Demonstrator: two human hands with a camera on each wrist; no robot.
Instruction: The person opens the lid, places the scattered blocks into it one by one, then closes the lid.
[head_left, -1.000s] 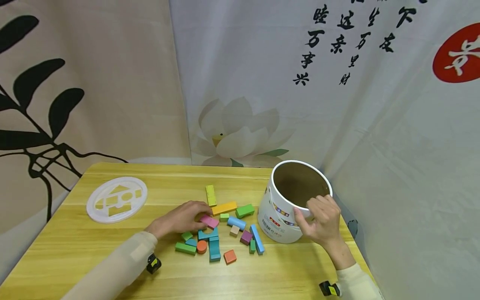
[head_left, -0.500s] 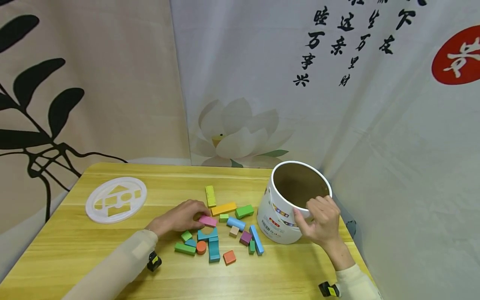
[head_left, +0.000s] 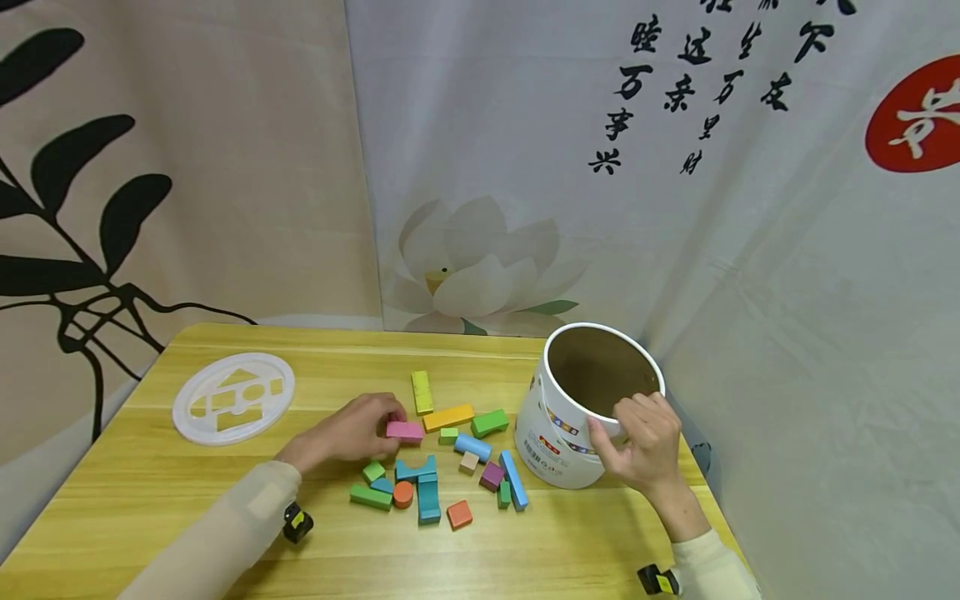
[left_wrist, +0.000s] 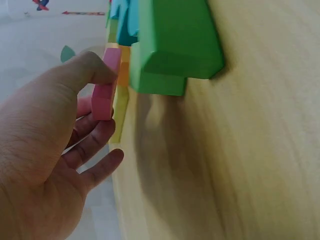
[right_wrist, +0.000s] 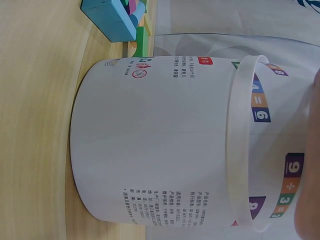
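Observation:
My left hand (head_left: 352, 432) pinches a pink block (head_left: 405, 432) between thumb and fingers, near the middle of the table. In the left wrist view, the pink block (left_wrist: 104, 97) stands between the thumb and the fingers, and the little finger sticks out. A teal block with a curved notch (head_left: 416, 471) lies just in front of it. My right hand (head_left: 643, 437) grips the near rim of a tall white bucket (head_left: 558, 446), thumb outside. From the right wrist, the bucket's printed side (right_wrist: 155, 135) and part of the hand (right_wrist: 309, 200) show. The bucket's bottom inside is hidden.
Several coloured blocks lie loose between the hands, among them an orange bar (head_left: 448, 417), a blue cylinder (head_left: 473, 447), a long blue bar (head_left: 513, 479) and a red cube (head_left: 460, 514). A white lid with cut-out shapes (head_left: 182, 412) lies at the back left. A cloth wall stands behind.
My left hand has moved a little to the left with the pink block, away from the notched teal block. The right hand and the bucket stay in place.

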